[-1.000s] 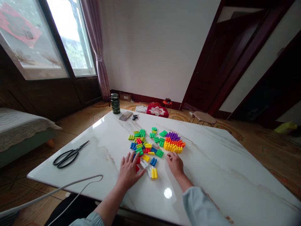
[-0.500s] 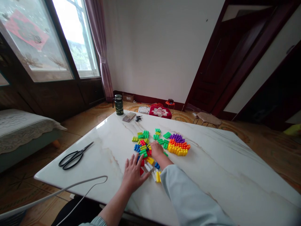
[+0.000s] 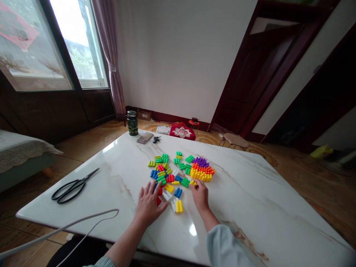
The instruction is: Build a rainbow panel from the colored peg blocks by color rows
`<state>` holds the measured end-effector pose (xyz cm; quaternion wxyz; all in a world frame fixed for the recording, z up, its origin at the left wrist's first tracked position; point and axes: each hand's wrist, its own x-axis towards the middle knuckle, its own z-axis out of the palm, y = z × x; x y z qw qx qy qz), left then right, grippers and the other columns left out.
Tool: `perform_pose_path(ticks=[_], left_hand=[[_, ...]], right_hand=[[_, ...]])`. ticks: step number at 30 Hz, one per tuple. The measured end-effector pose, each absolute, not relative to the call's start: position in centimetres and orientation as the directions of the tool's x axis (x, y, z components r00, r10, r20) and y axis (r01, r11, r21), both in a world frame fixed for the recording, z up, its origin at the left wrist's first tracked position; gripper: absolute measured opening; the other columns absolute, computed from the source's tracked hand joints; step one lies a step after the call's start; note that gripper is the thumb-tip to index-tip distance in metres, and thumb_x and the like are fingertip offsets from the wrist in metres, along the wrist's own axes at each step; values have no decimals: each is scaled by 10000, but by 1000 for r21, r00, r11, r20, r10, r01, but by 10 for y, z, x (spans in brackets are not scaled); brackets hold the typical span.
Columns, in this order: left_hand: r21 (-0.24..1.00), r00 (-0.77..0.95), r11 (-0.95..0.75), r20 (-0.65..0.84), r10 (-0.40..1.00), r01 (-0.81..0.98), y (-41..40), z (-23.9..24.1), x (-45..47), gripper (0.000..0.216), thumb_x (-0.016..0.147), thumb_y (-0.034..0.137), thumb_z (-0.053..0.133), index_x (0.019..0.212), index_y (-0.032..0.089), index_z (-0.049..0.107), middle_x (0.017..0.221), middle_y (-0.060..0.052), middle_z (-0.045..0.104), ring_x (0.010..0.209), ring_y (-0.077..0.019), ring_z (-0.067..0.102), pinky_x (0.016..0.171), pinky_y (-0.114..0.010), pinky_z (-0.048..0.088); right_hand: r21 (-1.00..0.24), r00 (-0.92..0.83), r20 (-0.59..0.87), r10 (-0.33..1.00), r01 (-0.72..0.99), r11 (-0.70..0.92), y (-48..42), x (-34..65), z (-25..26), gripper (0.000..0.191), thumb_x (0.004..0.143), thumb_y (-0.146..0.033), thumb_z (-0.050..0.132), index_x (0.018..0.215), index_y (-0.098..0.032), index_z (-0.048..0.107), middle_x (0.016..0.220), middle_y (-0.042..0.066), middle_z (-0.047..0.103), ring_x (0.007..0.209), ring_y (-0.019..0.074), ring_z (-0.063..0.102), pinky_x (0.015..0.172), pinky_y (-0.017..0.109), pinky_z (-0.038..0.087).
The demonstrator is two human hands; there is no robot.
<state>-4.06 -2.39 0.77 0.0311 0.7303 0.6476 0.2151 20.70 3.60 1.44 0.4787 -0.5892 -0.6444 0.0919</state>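
My right hand (image 3: 200, 195) pinches a small yellow building block (image 3: 193, 183) just in front of a neat group of standing pieces. In that group, purple pieces (image 3: 200, 161) are at the back, orange ones (image 3: 197, 168) in the middle and yellow ones (image 3: 201, 176) nearest me. My left hand (image 3: 149, 204) has its fingers spread over the near left edge of a loose pile of blocks, partly covering red ones (image 3: 159, 201). Around it are white blocks (image 3: 167, 195), a yellow pair (image 3: 179, 206) and blue blocks (image 3: 178, 192). Green blocks (image 3: 185, 182) lie between pile and group.
Black-handled scissors (image 3: 74, 187) lie on the left of the marble-patterned table (image 3: 250, 207). A pale cable (image 3: 91, 217) crosses its near left edge. At the far corner are a camouflage flask (image 3: 132, 124), a phone (image 3: 145, 138) and keys (image 3: 156, 139).
My right hand has moved from the pile's middle toward the right and nearer me, now with a yellow block in its fingers. My left hand stays spread at the pile. The view has shifted slightly right.
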Motion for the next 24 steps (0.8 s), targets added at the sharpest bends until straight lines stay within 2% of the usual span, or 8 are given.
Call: perform_pose_path(ticks=[4,11,15,18,21,24], left_hand=[[322,68,-154,265,962,934,-23,9,-40,802,796,598,554,1490,251,350,1543,-103,366,1436,-360,265,1162,-580,164],[309,74,-157,263,962,938,-24,10,-40,792,804,590,546,1491,250,348,1547,-100,359,1437,-355,265,1159,-576,177],[312,71,-157,272,960,937,-24,10,-41,782,806,589,545,1489,260,352,1555,-90,347,1438,-357,265,1158,-579,185],[319,71,-158,270,960,935,-24,9,-41,782,802,591,550,1486,265,357,1552,-88,353,1434,-355,271,1159,-578,182],[323,70,-159,270,960,933,-24,9,-41,789,796,580,564,1488,264,353,1543,-93,369,1435,-350,270,1164,-568,169],[325,67,-154,264,962,933,-24,9,-41,792,793,574,570,1488,263,352,1542,-93,371,1436,-349,269,1167,-564,164]], right_hand=[[-678,224,505,834,700,223,30,254,-2,260,846,-327,496,957,-162,663,953,127,670,832,226,630,755,342,519],[-648,192,473,860,736,193,37,260,-10,244,838,-301,464,954,-186,645,974,119,671,896,231,627,802,354,508],[-702,271,514,814,678,217,38,252,-7,291,850,-392,493,1004,-175,613,973,119,652,744,193,612,700,329,513],[-696,332,565,756,683,220,32,252,-3,289,878,-450,491,890,-184,602,876,89,637,685,174,577,672,311,493],[-629,205,556,806,738,246,25,253,0,336,912,-446,471,732,-196,605,749,59,622,696,173,568,697,299,478],[-571,61,531,845,763,304,25,251,2,325,917,-409,488,761,-187,667,814,80,664,794,187,602,774,307,487]])
